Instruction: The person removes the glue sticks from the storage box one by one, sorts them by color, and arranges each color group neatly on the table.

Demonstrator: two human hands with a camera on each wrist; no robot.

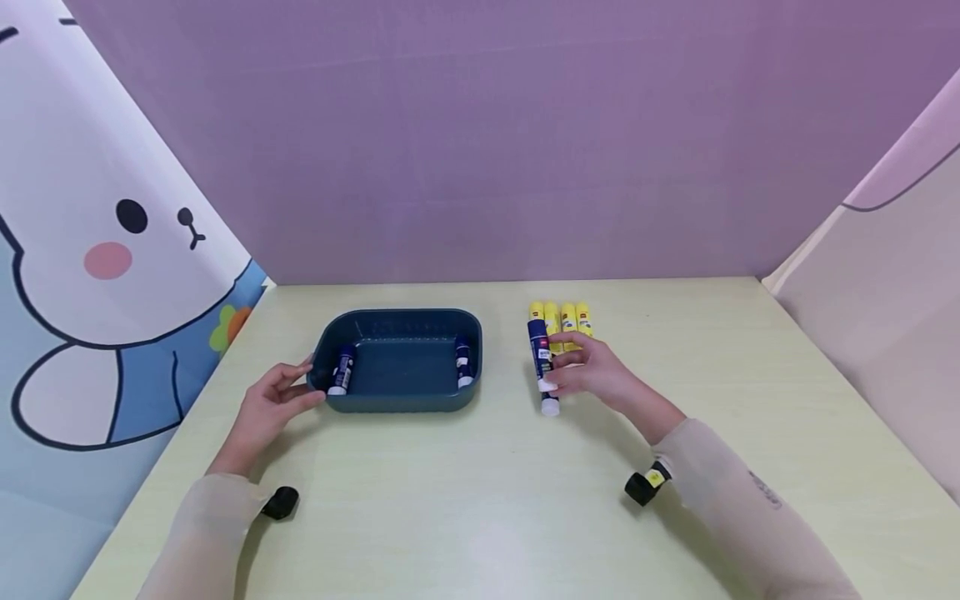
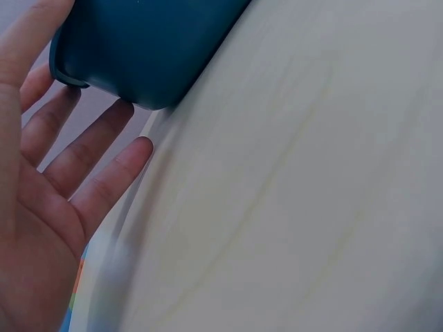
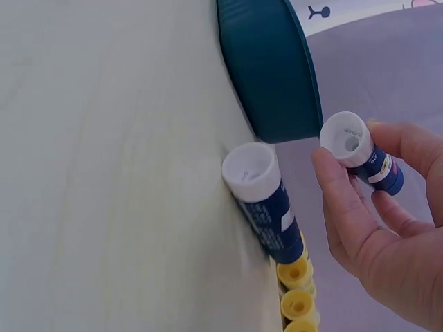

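Nearest the camera, two pale sleeves are being worn, a black wrist camera being carried on each. By the right hand, a blue glue stick is being held off the table, pinched between thumb and fingertips near its white end. Just beside it, a second blue glue stick is being supported by the table, its white end being pointed toward the person. Beyond, four yellow glue sticks are being shown lying in a row.

Well to the left, a dark teal tray is being touched at its left end by the left hand, whose fingers are being spread rather than clenched. Within it, one blue glue stick is being seen near each end wall.

The step in hand is being judged as lifting one stick clear. For that, the pinch is best being kept light but firm, neighbouring sticks are best being cleared before any sideways swing, and only enough steadying pressure is being called for at the tray.
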